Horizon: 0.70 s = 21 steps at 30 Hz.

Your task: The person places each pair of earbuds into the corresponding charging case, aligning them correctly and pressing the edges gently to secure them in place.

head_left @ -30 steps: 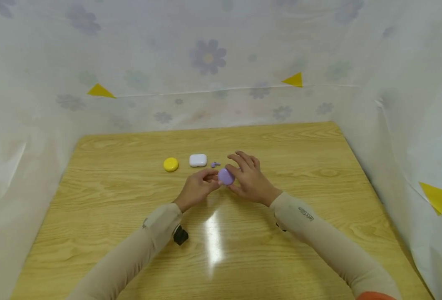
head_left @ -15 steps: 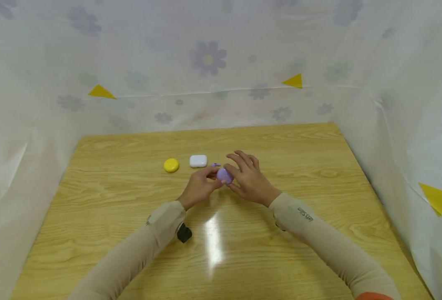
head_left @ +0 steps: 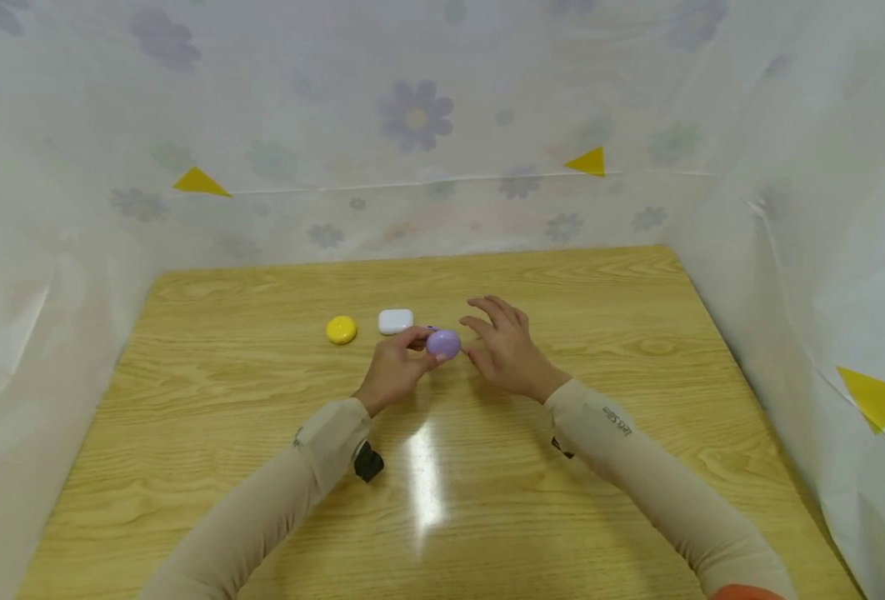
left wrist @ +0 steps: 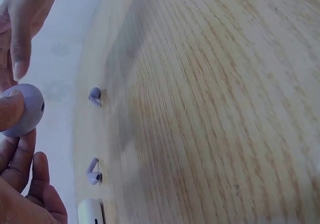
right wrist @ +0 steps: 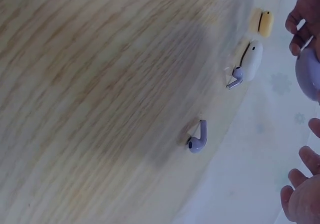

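Note:
My left hand [head_left: 392, 372] pinches a rounded purple earbud case [head_left: 446, 342] between thumb and fingers, above the table. In the left wrist view the thumb presses on the case's face, and a small dark port shows on its side. Just right of the case, my right hand [head_left: 510, 354] is spread with nothing in its grasp, fingertips close to the case's edge. Two loose purple earbuds lie on the table beyond the hands: one earbud [right wrist: 198, 143] on its own, the other earbud [right wrist: 237, 75] beside the white case. The hands mostly hide them in the head view.
On the wooden table [head_left: 277, 467], a white earbud case [head_left: 396, 321] lies just behind the left hand. Left of it sits a round yellow case [head_left: 342, 330]. Flower-patterned sheeting [head_left: 420, 217] walls off the back and sides.
Both hands were on the purple case; the right hand has let go and drawn slightly to the right. The left hand has shifted the case a little left and away, turning it.

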Tool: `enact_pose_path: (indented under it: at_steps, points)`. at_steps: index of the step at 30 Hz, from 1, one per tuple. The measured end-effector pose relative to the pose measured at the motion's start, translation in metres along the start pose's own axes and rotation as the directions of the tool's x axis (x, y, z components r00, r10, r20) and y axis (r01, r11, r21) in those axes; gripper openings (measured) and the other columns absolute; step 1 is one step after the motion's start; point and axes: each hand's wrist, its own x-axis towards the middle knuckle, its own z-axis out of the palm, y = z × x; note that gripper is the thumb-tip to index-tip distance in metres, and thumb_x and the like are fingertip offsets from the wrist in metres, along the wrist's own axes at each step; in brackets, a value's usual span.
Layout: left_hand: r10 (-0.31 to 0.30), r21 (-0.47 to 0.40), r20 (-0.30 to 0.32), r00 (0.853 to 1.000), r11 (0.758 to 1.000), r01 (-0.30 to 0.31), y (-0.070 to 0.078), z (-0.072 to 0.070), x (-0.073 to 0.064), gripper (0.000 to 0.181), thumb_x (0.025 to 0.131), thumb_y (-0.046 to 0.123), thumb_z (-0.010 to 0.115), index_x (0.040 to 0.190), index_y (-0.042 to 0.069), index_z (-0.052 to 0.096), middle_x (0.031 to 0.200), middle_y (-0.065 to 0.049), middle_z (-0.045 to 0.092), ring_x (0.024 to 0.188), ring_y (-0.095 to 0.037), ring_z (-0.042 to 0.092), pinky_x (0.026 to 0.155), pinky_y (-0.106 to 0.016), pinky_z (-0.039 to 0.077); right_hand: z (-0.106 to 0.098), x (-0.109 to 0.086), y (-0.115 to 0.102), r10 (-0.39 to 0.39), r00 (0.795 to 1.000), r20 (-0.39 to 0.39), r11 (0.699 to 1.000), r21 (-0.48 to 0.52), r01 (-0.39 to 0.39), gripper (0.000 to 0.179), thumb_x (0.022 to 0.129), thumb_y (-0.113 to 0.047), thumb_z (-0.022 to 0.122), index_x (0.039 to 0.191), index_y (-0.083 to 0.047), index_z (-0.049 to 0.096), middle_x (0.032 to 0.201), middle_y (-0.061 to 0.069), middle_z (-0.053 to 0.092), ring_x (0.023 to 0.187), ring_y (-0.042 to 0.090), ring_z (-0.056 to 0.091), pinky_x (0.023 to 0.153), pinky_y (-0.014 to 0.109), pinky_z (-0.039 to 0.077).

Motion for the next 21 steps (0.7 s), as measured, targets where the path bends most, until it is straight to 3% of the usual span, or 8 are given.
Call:
enact_pose_path:
  at_steps: [4, 7, 21]
  points:
    - [0.013, 0.004, -0.008, 1.000, 1.000, -0.013, -0.003, 0.000, 0.001, 0.036, 0.083, 0.019, 0.074, 0.116, 0.012, 0.066, 0.116, -0.009, 0.069, 0.106, -0.025, 0.063, 0.093, -0.040, 0.050, 0.002, 0.002, 0.004, 0.049, 0.999, 0.025, 0.992, 0.116, -0.051, 0.032, 0.090, -0.018, 0.064, 0.118, -0.002, 0.062, 0.139, 0.021, 0.048, 0.134, 0.041, 0.036, 0.103, 0.064, 0.026]
    - [0.021, -0.004, -0.017, 1.000, 1.000, -0.021, -0.005, 0.001, 0.001, 0.035, 0.082, 0.018, 0.075, 0.115, 0.012, 0.067, 0.119, -0.008, 0.068, 0.105, -0.024, 0.063, 0.092, -0.040, 0.050, 0.005, 0.004, 0.004, 0.026, 0.999, 0.030, 0.990, 0.141, -0.030, 0.031, 0.091, -0.021, 0.064, 0.116, -0.004, 0.063, 0.139, 0.019, 0.048, 0.134, 0.041, 0.037, 0.104, 0.064, 0.026]
    - [0.028, -0.033, -0.005, 1.000, 0.999, -0.028, -0.005, 0.005, 0.003, 0.037, 0.081, 0.017, 0.076, 0.116, 0.009, 0.066, 0.125, -0.010, 0.065, 0.106, -0.023, 0.063, 0.092, -0.039, 0.051, 0.011, 0.009, -0.002, -0.011, 1.000, 0.011, 0.989, 0.146, 0.009, 0.019, 0.091, -0.020, 0.064, 0.105, -0.007, 0.066, 0.132, 0.020, 0.053, 0.131, 0.044, 0.040, 0.104, 0.064, 0.028]
